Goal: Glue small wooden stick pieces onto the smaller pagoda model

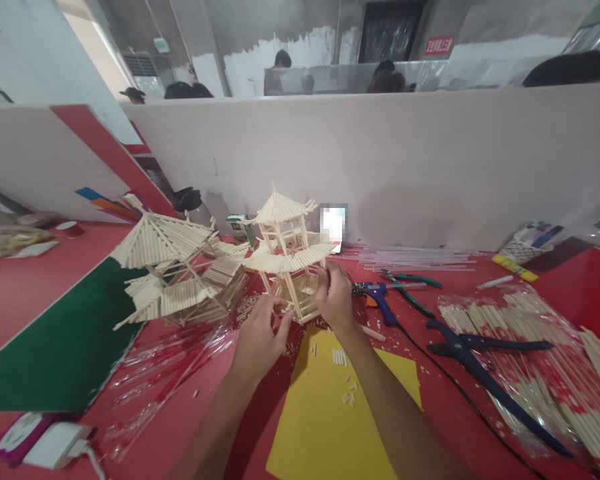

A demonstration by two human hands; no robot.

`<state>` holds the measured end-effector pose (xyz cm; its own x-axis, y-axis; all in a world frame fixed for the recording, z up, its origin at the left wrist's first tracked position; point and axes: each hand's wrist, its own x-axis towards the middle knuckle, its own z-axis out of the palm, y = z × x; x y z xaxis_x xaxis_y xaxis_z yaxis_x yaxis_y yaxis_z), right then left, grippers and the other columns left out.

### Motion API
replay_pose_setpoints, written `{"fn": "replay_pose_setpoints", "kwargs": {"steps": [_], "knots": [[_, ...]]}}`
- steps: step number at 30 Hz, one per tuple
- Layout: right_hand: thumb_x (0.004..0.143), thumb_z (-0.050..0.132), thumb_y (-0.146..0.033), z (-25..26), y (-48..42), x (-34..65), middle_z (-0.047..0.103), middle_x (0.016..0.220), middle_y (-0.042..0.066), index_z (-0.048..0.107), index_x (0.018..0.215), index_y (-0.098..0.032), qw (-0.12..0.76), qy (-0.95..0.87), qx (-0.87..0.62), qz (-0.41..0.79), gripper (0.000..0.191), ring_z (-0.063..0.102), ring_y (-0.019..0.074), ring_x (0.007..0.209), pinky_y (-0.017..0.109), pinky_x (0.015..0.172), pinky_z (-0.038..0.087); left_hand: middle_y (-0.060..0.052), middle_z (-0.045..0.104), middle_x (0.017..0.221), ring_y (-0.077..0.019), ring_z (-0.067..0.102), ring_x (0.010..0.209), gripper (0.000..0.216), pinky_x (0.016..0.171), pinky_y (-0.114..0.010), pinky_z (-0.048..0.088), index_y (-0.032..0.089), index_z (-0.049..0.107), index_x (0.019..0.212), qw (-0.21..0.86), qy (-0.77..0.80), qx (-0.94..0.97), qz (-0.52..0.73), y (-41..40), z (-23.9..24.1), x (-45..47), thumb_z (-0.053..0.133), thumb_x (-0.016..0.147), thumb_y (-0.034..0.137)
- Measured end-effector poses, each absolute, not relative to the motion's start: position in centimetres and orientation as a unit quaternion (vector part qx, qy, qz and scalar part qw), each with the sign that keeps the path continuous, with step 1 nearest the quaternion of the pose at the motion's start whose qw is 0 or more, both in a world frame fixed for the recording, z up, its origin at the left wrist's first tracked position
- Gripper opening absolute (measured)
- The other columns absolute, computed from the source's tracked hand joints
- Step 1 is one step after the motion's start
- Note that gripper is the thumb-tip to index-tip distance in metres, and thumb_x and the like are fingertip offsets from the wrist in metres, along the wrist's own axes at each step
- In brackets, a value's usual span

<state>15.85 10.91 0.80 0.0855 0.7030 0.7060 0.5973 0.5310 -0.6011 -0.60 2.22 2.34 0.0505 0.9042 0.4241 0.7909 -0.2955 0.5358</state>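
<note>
A small pagoda model (291,257) of pale wooden sticks stands upright on the red table, with two roof tiers and a railed base. My left hand (263,333) is at its front left corner, thumb and curled fingers gripping the base. On the right side, my right hand (336,299) closes around the lower posts; its fingertips are partly hidden behind them. A larger stick-built pavilion (167,267) stands to the left. Just right of my right hand lies a blue glue gun (377,299) with a glue stick in its back.
A yellow sheet (330,413) with short stick pieces lies in front. On the right are green-handled pliers (410,287), a large blue cutter (490,373) and bagged sticks (535,353). Clear glue sticks (420,259) lie along the white partition (405,160). A lit phone (334,227) leans there.
</note>
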Motion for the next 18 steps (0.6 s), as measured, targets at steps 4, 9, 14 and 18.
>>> {"fn": "replay_pose_setpoints", "kwargs": {"steps": [4, 9, 14, 18], "knots": [[0.100, 0.039, -0.031, 0.85, 10.85, 15.85, 0.065, 0.087, 0.010, 0.058, 0.094, -0.019, 0.558, -0.675, -0.480, 0.049, 0.024, 0.059, 0.0249, 0.085, 0.036, 0.076, 0.045, -0.001, 0.060, 0.089, -0.0149, 0.059, 0.076, 0.013, 0.069, -0.027, 0.046, 0.021, 0.056, 0.100, 0.080, 0.586, 0.720, 0.363, 2.28, 2.25, -0.68, 0.051, 0.094, 0.032], [0.100, 0.039, -0.031, 0.94, 10.88, 15.91, 0.065, 0.087, 0.010, 0.058, 0.094, -0.019, 0.558, -0.675, -0.480, 0.051, 0.023, 0.060, 0.0250, 0.086, 0.036, 0.077, 0.045, -0.001, 0.060, 0.088, -0.0153, 0.059, 0.077, 0.015, 0.071, -0.027, 0.046, 0.021, 0.056, 0.101, 0.084, 0.587, 0.719, 0.363, 2.30, 2.22, -0.76, 0.050, 0.095, 0.033], [0.100, 0.039, -0.030, 0.97, 10.90, 15.90, 0.065, 0.089, 0.010, 0.057, 0.094, -0.019, 0.557, -0.676, -0.479, 0.052, 0.022, 0.060, 0.0252, 0.087, 0.036, 0.077, 0.045, -0.002, 0.061, 0.092, -0.0158, 0.059, 0.081, 0.014, 0.074, -0.028, 0.047, 0.021, 0.056, 0.101, 0.084, 0.583, 0.720, 0.367, 2.31, 2.27, -0.75, 0.051, 0.095, 0.033], [0.100, 0.039, -0.029, 1.00, 10.86, 15.90, 0.065, 0.089, 0.010, 0.058, 0.094, -0.019, 0.559, -0.676, -0.477, 0.053, 0.022, 0.060, 0.0248, 0.087, 0.036, 0.077, 0.045, -0.002, 0.061, 0.091, -0.0155, 0.058, 0.078, 0.015, 0.075, -0.028, 0.047, 0.021, 0.056, 0.101, 0.080, 0.579, 0.723, 0.367, 2.28, 2.31, -0.74, 0.051, 0.095, 0.033]]}}
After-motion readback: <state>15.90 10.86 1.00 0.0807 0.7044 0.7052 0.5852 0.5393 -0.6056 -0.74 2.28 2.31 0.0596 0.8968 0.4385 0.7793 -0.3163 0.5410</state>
